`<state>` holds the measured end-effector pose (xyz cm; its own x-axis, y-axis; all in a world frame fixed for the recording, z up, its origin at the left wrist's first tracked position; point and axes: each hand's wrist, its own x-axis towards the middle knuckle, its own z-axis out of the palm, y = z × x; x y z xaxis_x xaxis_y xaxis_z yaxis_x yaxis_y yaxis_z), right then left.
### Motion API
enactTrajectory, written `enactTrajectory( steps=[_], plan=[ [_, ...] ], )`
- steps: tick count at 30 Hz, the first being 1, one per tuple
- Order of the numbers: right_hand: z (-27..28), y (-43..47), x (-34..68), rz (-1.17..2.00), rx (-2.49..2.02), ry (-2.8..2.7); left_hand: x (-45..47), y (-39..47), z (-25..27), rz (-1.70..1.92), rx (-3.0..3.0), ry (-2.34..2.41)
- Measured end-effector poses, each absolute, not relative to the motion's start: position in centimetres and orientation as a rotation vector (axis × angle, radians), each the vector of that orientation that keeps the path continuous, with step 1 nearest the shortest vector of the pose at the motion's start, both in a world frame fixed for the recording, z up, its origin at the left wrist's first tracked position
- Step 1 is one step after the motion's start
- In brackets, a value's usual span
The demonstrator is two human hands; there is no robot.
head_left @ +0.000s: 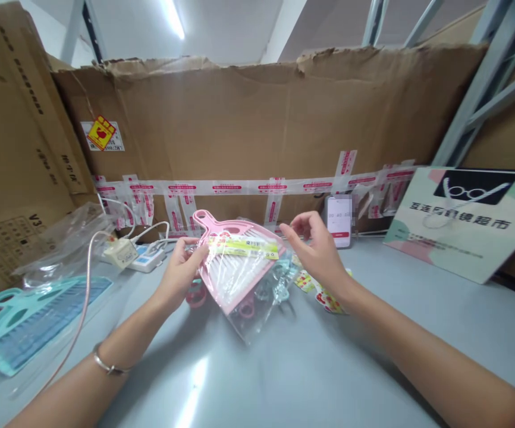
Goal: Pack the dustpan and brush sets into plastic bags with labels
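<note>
A pink dustpan with a white-bristled brush (244, 270), in a clear plastic bag with a yellow-green label (244, 247), is held up in front of me. My left hand (185, 261) grips its left edge, thumb in front. My right hand (317, 252) is just off its right corner, fingers apart and curved, with nothing visible in them. Behind and below the bag lie small pink ring-shaped pieces (195, 293) and light-blue pieces (279, 285), partly hidden. Colourful printed cards (329, 300) lie under my right wrist.
At the left lies a bagged light-blue dustpan and brush (38, 324), with a cable (87, 285) running past it to a charger (121, 252) and power strip (148, 259). A phone (339, 221) leans against the big cardboard box (239, 125). At right stands a printed sign board (462, 223).
</note>
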<state>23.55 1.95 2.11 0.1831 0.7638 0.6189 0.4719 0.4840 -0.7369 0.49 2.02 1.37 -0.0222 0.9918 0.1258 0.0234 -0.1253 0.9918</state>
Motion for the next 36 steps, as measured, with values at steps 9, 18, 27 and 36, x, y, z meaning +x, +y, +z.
enactTrajectory(
  steps=[9, 18, 27, 36],
  plan=[
    [-0.7, 2.1, 22.0, 1.104, -1.033, -0.941, 2.3, 1.5, 0.1, 1.463, 1.21, 1.173],
    [0.2, 1.6, 22.4, 1.189, -0.986, -0.818, 1.6, 1.8, 1.3, 1.344, 1.485, 1.047],
    [0.2, 1.6, 23.2, 1.37, -1.034, -0.824, 0.9, 2.7, 1.5, 1.429, 1.433, 1.152],
    [0.0, 2.3, 24.8, 1.599, -1.004, -0.928, -2.6, 4.6, 3.5, 1.082, 1.077, 1.098]
  ],
)
